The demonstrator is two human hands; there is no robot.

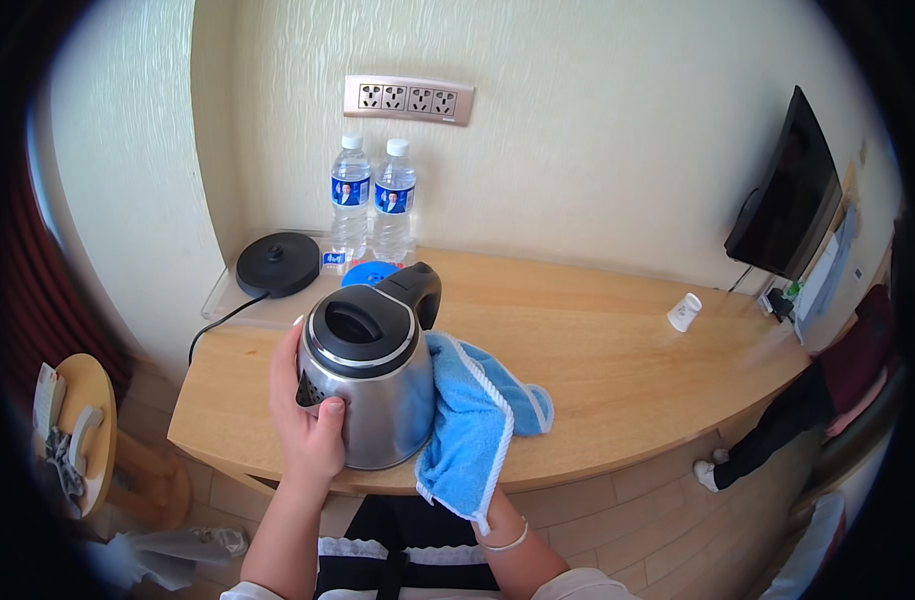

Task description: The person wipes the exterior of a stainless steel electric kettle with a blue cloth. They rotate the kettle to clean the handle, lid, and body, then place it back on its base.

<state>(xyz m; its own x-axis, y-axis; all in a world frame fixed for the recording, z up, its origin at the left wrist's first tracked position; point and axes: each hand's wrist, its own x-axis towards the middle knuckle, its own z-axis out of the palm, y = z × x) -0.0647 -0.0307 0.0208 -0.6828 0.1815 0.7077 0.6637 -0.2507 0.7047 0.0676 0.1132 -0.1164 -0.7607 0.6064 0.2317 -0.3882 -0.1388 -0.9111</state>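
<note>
A stainless steel electric kettle [388,420] with a black lid and handle is upright near the front edge of the wooden desk [592,375]. My left hand [307,420] grips its left side, the thumb just below the spout. A blue towelling cloth [472,420] with white piping lies against the kettle's right side and covers my right hand, so its fingers are hidden; only the wrist with a bracelet shows. The kettle's black power base [277,262] sits at the desk's back left, its cord running over the left edge.
Two water bottles [351,195] and a blue round item [371,274] are on a clear tray [217,300]. A white cup [684,312] stands further right, below a wall television [787,195]. A round side table [97,450] is at left. Another person [787,397] is at far right.
</note>
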